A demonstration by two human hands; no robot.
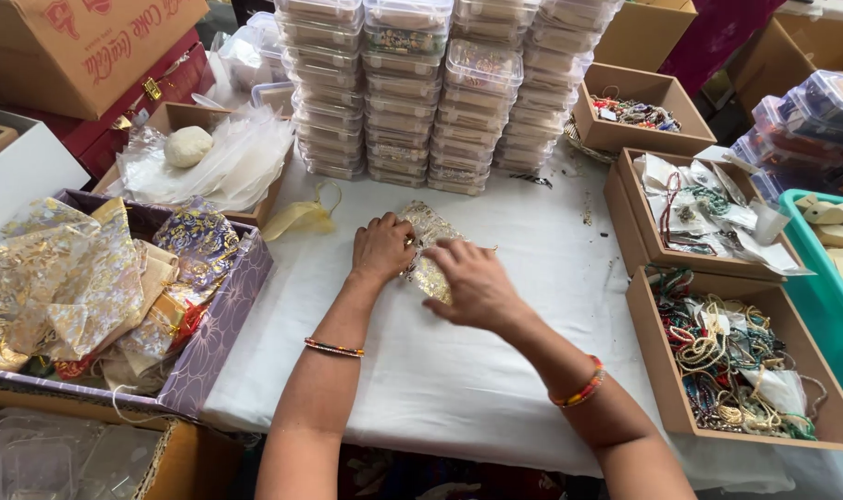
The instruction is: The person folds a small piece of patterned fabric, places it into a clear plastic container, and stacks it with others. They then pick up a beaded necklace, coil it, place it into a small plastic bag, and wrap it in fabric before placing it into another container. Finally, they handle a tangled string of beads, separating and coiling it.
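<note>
Head view: left hand (381,248) and right hand (475,282) are both pressing a gold-patterned pouch (429,250) at desk (440,370) centre, fingers grasping its fabric (bead boxes sitting at 3 o'clock, clear container stacks (440,93) at 12).

My left hand (381,248) and right hand (477,287) cover the middle of the gold-patterned pouch (430,243). My fingers' grip underneath is hidden. The stacked clear boxes (440,83) run off the top edge, contents too small to tell.

Stacked clear boxes (440,83), brown carton (79,46) top-left
</note>
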